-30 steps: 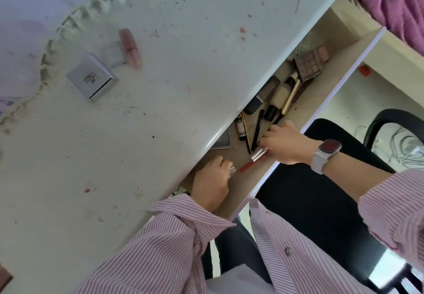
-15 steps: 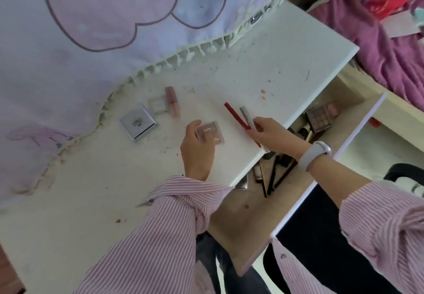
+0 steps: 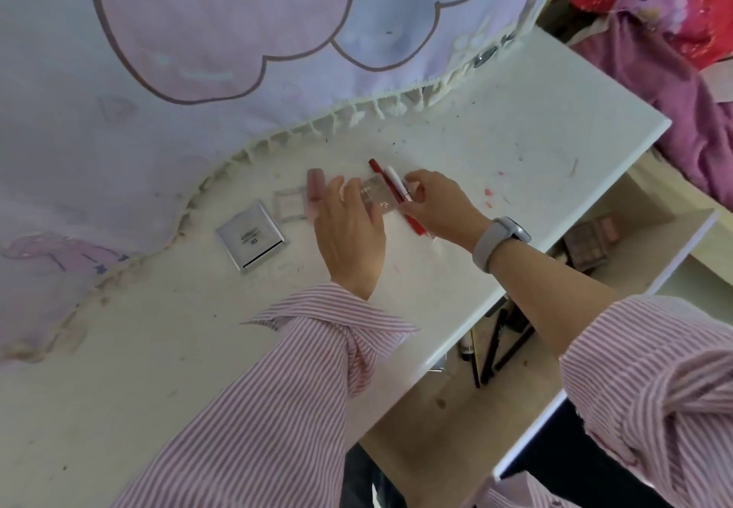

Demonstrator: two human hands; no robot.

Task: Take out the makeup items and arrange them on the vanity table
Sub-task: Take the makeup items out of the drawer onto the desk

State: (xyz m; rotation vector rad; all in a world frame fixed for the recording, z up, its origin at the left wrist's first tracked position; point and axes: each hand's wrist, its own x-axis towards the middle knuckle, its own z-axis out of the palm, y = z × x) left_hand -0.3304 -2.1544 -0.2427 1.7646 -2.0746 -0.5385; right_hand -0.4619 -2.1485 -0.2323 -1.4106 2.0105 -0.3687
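Setting down a pinkish clear-lidded compact [image 3: 373, 196] with the left hand [image 3: 351, 229] while the right hand [image 3: 440, 206] pinches a red lip pencil [image 3: 390, 190] on the stained white vanity top [image 3: 496, 150], roughly halfway since the open wooden drawer [image 3: 654, 253] holds more.

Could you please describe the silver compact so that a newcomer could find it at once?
On the white vanity table, look left of the left hand. The silver compact lies there, the leftmost item, square and mirror-bright with dark lettering, unlike the clear case beside it.
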